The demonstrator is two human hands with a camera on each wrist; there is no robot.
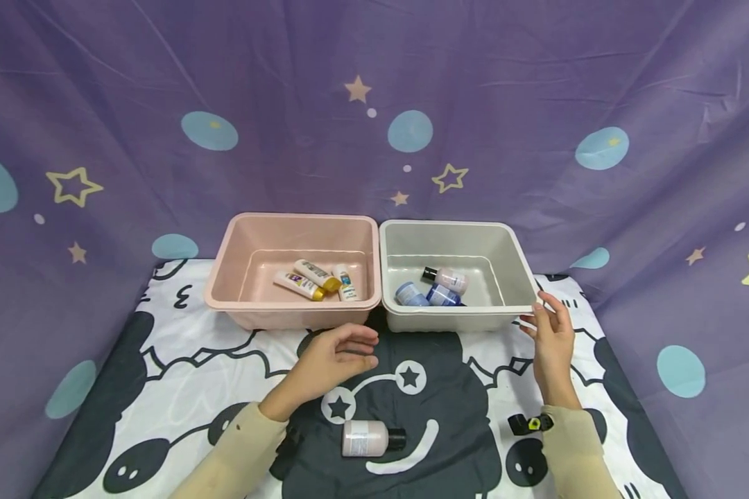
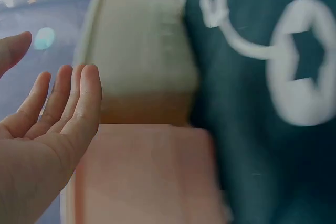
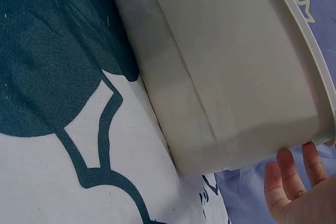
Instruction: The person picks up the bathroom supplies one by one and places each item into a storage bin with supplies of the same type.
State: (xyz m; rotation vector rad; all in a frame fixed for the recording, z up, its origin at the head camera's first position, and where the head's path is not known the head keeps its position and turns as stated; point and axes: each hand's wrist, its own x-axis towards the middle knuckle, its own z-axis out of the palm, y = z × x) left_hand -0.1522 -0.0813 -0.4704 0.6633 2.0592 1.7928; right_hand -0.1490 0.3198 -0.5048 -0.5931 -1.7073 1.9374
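Observation:
My left hand (image 1: 336, 357) hovers just in front of the pink bin (image 1: 237, 306), fingers loosely extended and holding nothing. The left wrist view shows its fingers spread apart from the thumb. At the front right corner of the light grey bin (image 1: 462, 320), my right hand (image 1: 552, 339) touches the rim, its fingertips (image 3: 310, 150) right under the edge. Three white tubes (image 1: 315, 275) with yellow or white ends lie in the pink bin. Inside the grey bin are a pale pink bottle (image 1: 452, 280) with a black cap, a light blue bottle (image 1: 410, 294) and a dark blue bottle (image 1: 442, 295).
Another pale pink bottle (image 1: 365, 439) with a black cap lies on its side on the sheep-patterned cloth (image 1: 468, 416), between the forearms. Both bins stand side by side against a purple curtain (image 1: 299, 159). A black band (image 1: 527, 424) is at the right wrist.

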